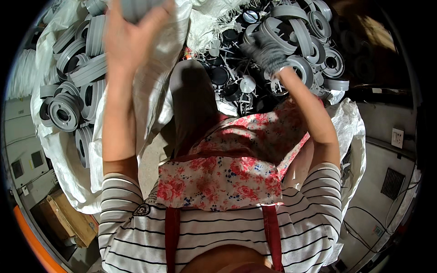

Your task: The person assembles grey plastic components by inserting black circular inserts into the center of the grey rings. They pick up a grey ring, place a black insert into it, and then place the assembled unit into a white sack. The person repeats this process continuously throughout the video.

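Note:
My bare left hand [129,38] is raised at the upper left, its fingers around a grey round plastic part [139,8] that the top edge cuts off. Motion smears both hand and part. In a dark knitted glove, my right hand [265,51] reaches to the pile at the upper right. It is beside several grey plastic rings [275,34] and above black round caps [219,75] mixed with pale discs on thin stems [247,84]. Blur hides its fingers and anything in them.
A white woven sack [45,150] at the left holds many grey ribbed rings [66,111]. More white sacking [355,120] lies at the right. A cardboard box [75,218] stands at the lower left, and cables [364,227] hang at the right wall.

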Demonstrator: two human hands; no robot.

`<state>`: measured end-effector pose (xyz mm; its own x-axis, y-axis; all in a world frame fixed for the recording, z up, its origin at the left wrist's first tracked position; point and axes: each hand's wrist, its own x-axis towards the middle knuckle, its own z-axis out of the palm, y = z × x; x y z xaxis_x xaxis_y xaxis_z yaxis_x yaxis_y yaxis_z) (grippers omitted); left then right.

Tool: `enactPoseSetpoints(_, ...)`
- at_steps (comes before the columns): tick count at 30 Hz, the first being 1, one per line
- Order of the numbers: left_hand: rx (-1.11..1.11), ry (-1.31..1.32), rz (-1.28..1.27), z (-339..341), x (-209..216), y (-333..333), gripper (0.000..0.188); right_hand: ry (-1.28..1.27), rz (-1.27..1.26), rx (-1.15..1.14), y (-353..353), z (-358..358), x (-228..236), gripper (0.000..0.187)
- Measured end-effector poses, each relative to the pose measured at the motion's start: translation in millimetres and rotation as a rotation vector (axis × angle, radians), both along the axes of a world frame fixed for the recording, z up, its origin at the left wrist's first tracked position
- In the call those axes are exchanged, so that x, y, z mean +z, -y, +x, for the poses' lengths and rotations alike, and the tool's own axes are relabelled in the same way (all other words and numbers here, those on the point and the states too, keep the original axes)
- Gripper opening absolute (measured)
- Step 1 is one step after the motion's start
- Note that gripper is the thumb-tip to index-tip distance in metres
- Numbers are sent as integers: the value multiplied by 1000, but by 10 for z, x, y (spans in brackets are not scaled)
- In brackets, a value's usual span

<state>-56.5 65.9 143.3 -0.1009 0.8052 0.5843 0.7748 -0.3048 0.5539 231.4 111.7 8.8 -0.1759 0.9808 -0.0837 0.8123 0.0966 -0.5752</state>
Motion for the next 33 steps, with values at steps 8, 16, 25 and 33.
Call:
enactPoseSetpoints(8,-566,840,-426,306,-633,-141,45,480,102,-18,-320,818,-316,30)
enactPoseSetpoints(16,-910,1342,-929,1163,-1286,-404,46,170,647,177,594,7,-109,25)
enactPoseSetpoints(25,-877,800,-343,1155,-842,-480,50,-155,756,34,563,-423,-241,37)
enactPoseSetpoints(33,-465,546,-215,765,-543,-431,53,69,294,161,468,-673,-1303,37)
